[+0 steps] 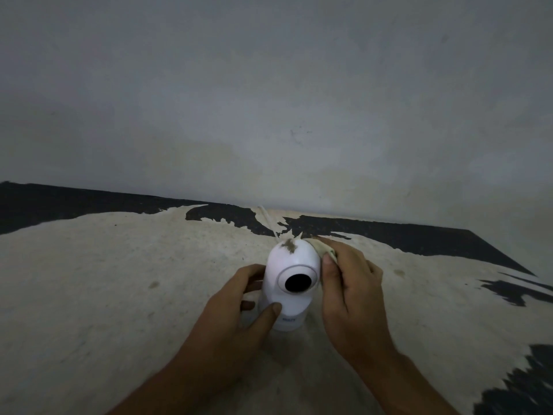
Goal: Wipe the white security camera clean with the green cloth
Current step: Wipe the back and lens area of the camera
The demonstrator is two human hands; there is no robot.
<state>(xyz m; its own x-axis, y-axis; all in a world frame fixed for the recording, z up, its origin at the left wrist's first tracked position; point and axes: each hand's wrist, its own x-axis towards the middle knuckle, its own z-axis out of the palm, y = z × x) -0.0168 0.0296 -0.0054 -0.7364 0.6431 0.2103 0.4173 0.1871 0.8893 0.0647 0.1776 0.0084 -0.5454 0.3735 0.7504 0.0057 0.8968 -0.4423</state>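
Observation:
A white security camera (pixel 291 265) with a round black lens stands upright on a worn surface at centre. A brown patch of dirt sits on its top. My left hand (pixel 239 304) grips its base from the left, thumb on the front. My right hand (pixel 350 283) presses a small bunched cloth (pixel 324 248) against the camera's upper right side. The cloth looks pale greenish in the dim light and is mostly hidden under my fingers.
The surface (pixel 119 295) is beige with black patches where the coating has peeled. A grey wall (pixel 269 100) rises just behind the camera. A white cable (pixel 267 220) runs from the camera's back toward the wall.

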